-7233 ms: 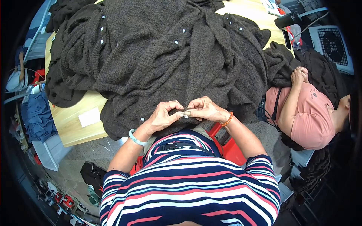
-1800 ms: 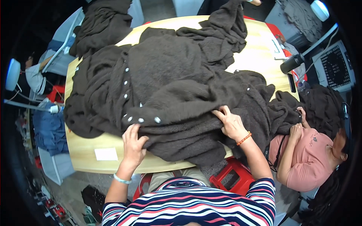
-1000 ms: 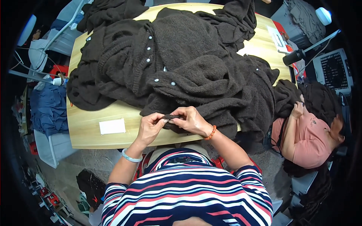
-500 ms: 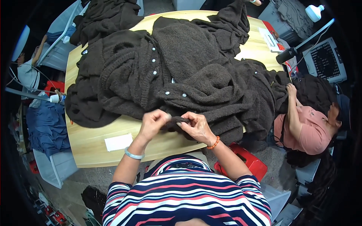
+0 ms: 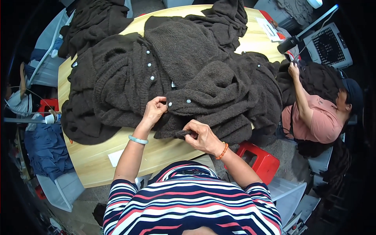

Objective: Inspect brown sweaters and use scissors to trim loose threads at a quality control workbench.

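A dark brown knitted cardigan (image 5: 184,51) with shiny, pale round buttons lies in a rumpled heap across the table, among similar knitwear. My left hand (image 5: 154,111), with a pale bangle at its wrist, is closed in a pinch at the cardigan's edge, just left of a button (image 5: 170,104). A second button (image 5: 188,101) sits a little to the right. Nearer to me, my right hand (image 5: 203,137), wearing an orange bead bracelet, pinches a narrow edge of the knit between thumb and fingers. Its fingertips are partly hidden by the fabric.
The pale wooden table (image 5: 88,166) carries a white paper (image 5: 114,158) near its front edge. A red stool (image 5: 258,162) stands at the right front. Another person (image 5: 313,117) in pink handles dark knitwear at the right. Blue cloth (image 5: 47,145) fills a bin at the left.
My left hand has moved away from my right, up to the edge beside the button. My right hand still grips the knit, slightly lower. The view has shifted a little.
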